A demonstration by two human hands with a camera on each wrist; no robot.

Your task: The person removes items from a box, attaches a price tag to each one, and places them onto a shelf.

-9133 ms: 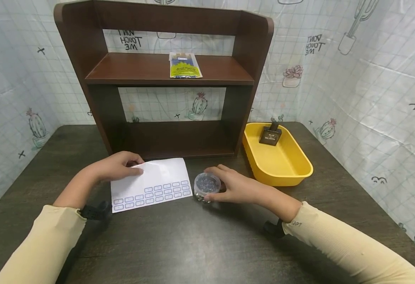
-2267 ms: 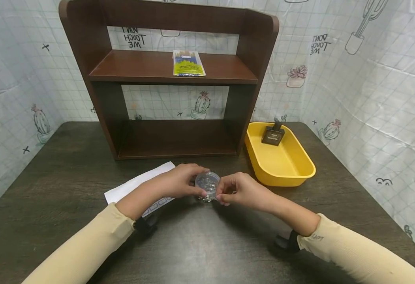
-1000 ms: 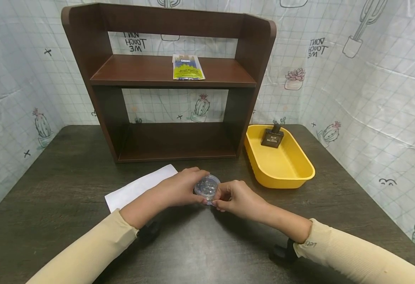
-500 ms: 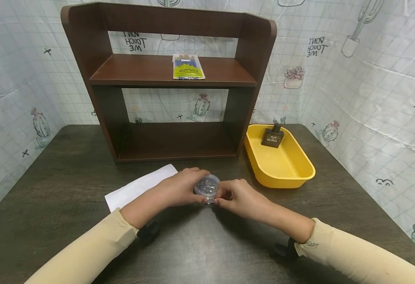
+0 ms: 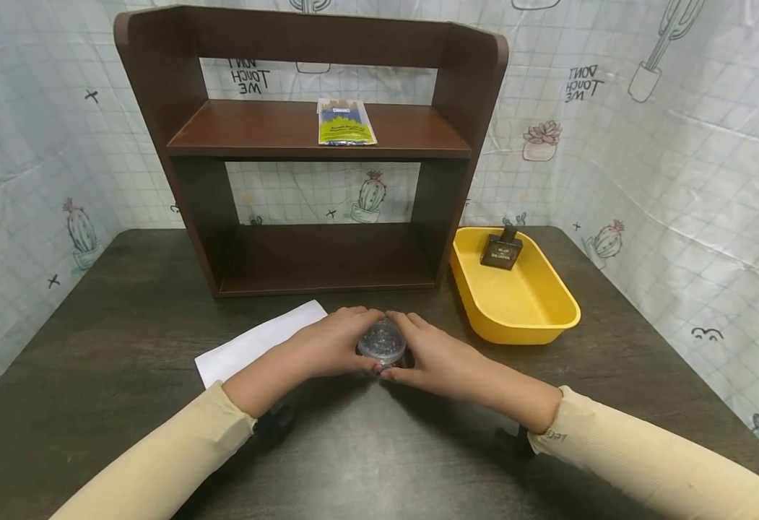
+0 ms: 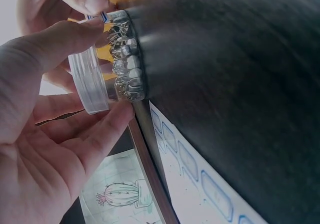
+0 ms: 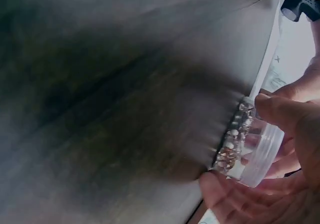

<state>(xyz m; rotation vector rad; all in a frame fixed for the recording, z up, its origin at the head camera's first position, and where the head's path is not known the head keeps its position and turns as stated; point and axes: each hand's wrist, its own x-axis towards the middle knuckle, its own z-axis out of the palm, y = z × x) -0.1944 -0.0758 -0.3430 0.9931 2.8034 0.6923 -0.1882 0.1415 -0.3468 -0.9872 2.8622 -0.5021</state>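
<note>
A clear round plastic jar (image 5: 381, 344) with a lid stands on the dark table between both hands. Small shiny metallic pieces fill its lower part, as the left wrist view shows. My left hand (image 5: 327, 345) holds the jar from the left, fingers around its side. From the right, my right hand (image 5: 440, 359) grips it, the two thumbs close together at the front. A bit of blue-bordered label (image 6: 104, 17) shows by the thumb tips on the jar's side. Partly under the left forearm lies a white sticker sheet (image 5: 258, 343); its blue-bordered labels show in the left wrist view.
A dark brown shelf unit (image 5: 321, 291) stands behind the hands, with a yellow-and-blue packet (image 5: 345, 124) on its upper board. To the right is a yellow tray (image 5: 522, 334) containing a dark bottle (image 5: 502, 250).
The left hand has gone from the sticker sheet to the jar, and the sheet lies turned. The right hand, pinching at the jar's front edge half a second ago, now spreads around its right side.
</note>
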